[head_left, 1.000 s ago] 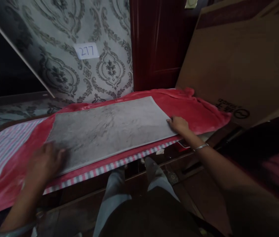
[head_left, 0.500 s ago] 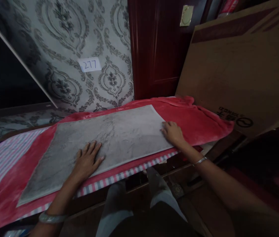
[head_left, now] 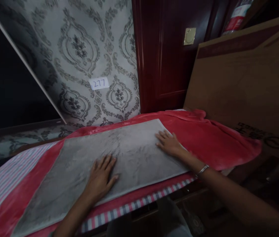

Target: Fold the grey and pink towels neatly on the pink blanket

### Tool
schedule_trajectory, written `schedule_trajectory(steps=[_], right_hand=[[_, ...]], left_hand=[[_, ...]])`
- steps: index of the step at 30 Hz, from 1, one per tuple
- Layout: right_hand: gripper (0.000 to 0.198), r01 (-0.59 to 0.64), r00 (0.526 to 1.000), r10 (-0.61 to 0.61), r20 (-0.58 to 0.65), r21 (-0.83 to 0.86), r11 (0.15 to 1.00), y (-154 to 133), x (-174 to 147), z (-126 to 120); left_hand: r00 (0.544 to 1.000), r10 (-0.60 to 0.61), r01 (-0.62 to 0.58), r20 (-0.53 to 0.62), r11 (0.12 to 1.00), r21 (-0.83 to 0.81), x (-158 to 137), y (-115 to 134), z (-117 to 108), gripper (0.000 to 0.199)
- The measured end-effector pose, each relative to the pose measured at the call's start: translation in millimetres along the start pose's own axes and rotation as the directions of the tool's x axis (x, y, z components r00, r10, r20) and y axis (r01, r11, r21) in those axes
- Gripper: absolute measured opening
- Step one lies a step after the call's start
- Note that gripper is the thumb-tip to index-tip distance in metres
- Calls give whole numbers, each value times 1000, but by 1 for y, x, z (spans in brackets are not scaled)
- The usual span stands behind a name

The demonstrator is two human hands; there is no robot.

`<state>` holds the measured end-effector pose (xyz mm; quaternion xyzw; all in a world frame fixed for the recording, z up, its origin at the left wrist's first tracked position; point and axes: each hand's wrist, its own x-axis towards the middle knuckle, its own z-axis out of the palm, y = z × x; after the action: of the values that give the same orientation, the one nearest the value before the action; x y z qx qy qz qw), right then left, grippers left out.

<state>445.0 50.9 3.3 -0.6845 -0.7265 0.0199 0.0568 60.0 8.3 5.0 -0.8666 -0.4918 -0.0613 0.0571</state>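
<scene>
A long grey plush mat lies spread flat, its pile slightly ruffled near the middle. My left hand rests palm down on its front middle part, fingers spread. Toward the mat's right end, my right hand also lies flat on it with fingers stretched out. Beneath the mat is a red plush blanket, showing on all sides. Under that, a striped cloth in pink, white and grey hangs along the front edge.
A big cardboard box leans at the right, with a bottle behind its top edge. Behind stand patterned wallpaper with a paper label and a dark red door. A dark screen is at the left.
The view has tilted up a little. My left hand has slid farther onto the mat, away from me. My right hand has moved inward from the mat's right edge.
</scene>
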Motion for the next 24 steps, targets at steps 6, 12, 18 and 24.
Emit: schedule_trajectory(steps=[6, 12, 18, 24], right_hand=[[61, 334, 940, -338, 36, 93, 938, -29, 55, 12], [59, -6, 997, 5, 74, 12, 1000, 18, 112, 8], [58, -69, 997, 70, 24, -17, 997, 13, 156, 5], [50, -126, 992, 126, 18, -9, 992, 20, 179, 2]], left_hand=[[990, 139, -137, 21, 988, -65, 61, 16, 5, 66], [993, 111, -108, 35, 991, -82, 62, 16, 25, 69], [993, 119, -115, 24, 988, -107, 58, 19, 25, 73], [991, 113, -101, 78, 984, -145, 57, 20, 16, 74]])
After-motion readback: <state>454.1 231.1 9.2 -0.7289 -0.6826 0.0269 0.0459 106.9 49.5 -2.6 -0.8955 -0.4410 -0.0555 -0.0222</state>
